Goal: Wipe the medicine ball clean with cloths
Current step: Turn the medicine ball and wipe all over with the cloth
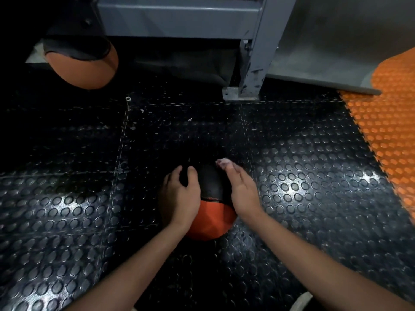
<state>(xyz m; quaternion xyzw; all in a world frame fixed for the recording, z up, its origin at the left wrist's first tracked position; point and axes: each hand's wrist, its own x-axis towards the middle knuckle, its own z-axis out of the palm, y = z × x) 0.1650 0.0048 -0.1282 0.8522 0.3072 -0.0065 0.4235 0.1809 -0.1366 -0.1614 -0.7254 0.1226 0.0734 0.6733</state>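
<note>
A black and orange medicine ball (212,217) sits on the studded black floor, low in the middle of the view. My left hand (180,195) lies on the ball's left side with its fingers curled over the top. My right hand (241,190) lies along the ball's right side with the fingers fairly straight. A small pale cloth (222,163) peeks out at that hand's fingertips, against the far upper side of the ball. How the fingers hold the cloth is hidden.
A second black and orange ball (87,68) rests at the upper left beside a grey metal rack, whose post (250,70) is bolted to the floor. An orange studded mat (390,122) runs along the right. A pale object (302,301) shows at the bottom edge.
</note>
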